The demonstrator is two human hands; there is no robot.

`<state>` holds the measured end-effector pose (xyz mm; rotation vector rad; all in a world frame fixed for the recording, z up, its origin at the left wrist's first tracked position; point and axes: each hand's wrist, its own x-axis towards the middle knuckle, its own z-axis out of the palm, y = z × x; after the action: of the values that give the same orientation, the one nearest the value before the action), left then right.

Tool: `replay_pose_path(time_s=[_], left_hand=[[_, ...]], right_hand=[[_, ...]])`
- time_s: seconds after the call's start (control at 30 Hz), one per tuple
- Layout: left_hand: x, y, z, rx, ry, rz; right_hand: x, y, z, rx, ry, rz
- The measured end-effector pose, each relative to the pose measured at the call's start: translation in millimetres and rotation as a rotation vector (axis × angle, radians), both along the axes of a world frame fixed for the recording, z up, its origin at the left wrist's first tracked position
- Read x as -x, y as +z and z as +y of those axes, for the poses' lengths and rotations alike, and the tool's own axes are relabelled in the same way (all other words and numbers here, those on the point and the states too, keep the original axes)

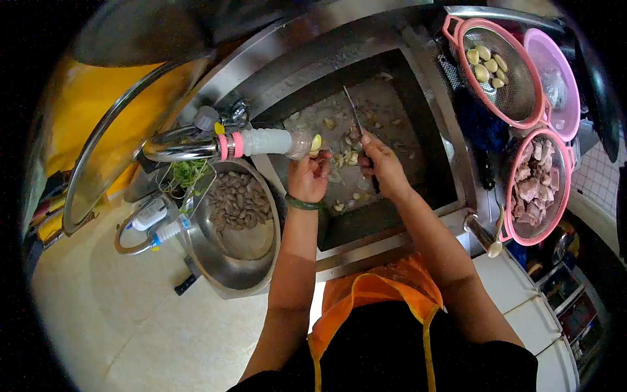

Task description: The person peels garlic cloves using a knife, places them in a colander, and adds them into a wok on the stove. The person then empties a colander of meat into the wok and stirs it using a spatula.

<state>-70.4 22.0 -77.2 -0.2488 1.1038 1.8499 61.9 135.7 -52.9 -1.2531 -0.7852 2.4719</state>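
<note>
Over the sink [428, 150], my left hand [309, 178] pinches a pale yellow piece [316, 143] that looks like a garlic clove, close to the end of the tap's flexible nozzle [268, 142]. A green bangle [302, 203] circles the left wrist. My right hand [382, 163] is closed around a knife, whose thin blade [353, 108] points up and to the left, away from me. Its handle is mostly hidden by the fingers. Pale peelings and scraps [346, 157] are scattered over the sink bottom beneath both hands.
A pink strainer [519, 108] holds several peeled cloves at the upper right, beside a pink-purple basin [572, 98]. Below it, another strainer [567, 179] holds raw meat chunks [535, 183]. Left of the sink are a metal bowl [248, 277] with shellfish-like pieces, greens [188, 174] and a glass lid [81, 176].
</note>
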Motion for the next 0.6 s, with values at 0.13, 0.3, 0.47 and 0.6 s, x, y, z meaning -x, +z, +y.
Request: replay_pose_path(time_s=[0.13,0.3,0.47,0.6], left_hand=[[-9.0,11.6,7.5,0.105,-0.165,0.085],[-13.1,5.1,8.2,0.041,-0.104,-0.034],[-4.3,-12.4,-2.7,-0.09,0.036,-0.19],[3.2,-0.4,1.0,-0.382,0.067,-0.306]], right_hand=[[16.7,3.7,-7.3,-0.215,0.133,-0.009],[24.0,-3.0,-7.8,-0.353,0.119,0.04],[-7.3,-45.7,5.2,-0.732,0.464,-0.432],[-34.7,-95.1,7.2,-0.96,1.008,-0.817]])
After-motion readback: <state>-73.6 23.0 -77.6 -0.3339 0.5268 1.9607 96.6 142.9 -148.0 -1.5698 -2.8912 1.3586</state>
